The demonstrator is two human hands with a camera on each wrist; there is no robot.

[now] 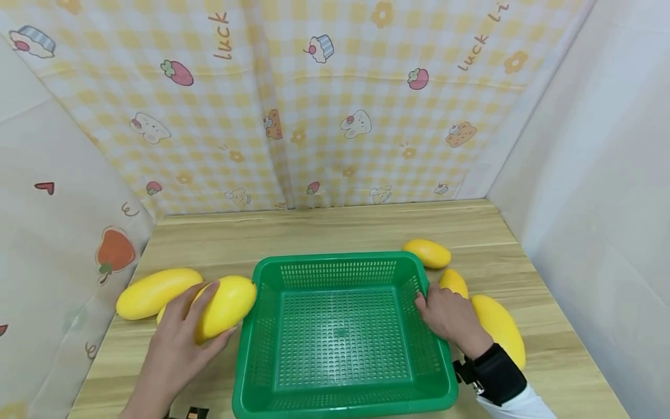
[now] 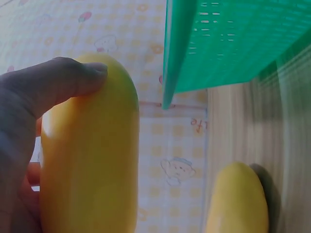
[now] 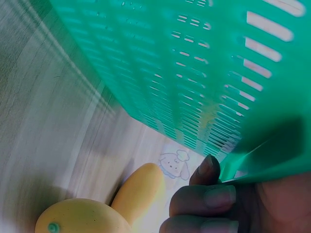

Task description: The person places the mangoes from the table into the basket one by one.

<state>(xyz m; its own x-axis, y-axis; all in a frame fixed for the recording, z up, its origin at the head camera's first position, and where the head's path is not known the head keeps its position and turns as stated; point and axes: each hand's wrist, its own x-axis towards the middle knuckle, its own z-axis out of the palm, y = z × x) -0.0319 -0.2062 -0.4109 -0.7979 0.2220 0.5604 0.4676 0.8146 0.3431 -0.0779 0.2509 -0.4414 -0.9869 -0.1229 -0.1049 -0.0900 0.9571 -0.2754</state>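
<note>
1. Checked backdrop [image 1: 324, 105]: behind wood-grain table [image 1: 324, 230].
2. Green basket [image 1: 340, 349]: on table, between hands.
3. Left hand [image 1: 177, 343]: grips yellow fruit [image 1: 230, 302].
4. Right hand [image 1: 452, 316]: fingers curled over basket's right rim.
5. Yellow fruit: held beside basket's left rim.

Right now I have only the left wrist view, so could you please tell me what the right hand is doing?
Observer: The head view shows the right hand holding the right edge of the green basket.
Operator: Thank you; I can see the left hand holding a yellow mango, but does any fruit lie to the right of the basket?
Observer: Yes, three pieces lie there: a far mango, a middle mango and a near mango.
Operator: Is anything worn on the right wrist?
Observer: Yes, the head view shows a black band around it.
</note>
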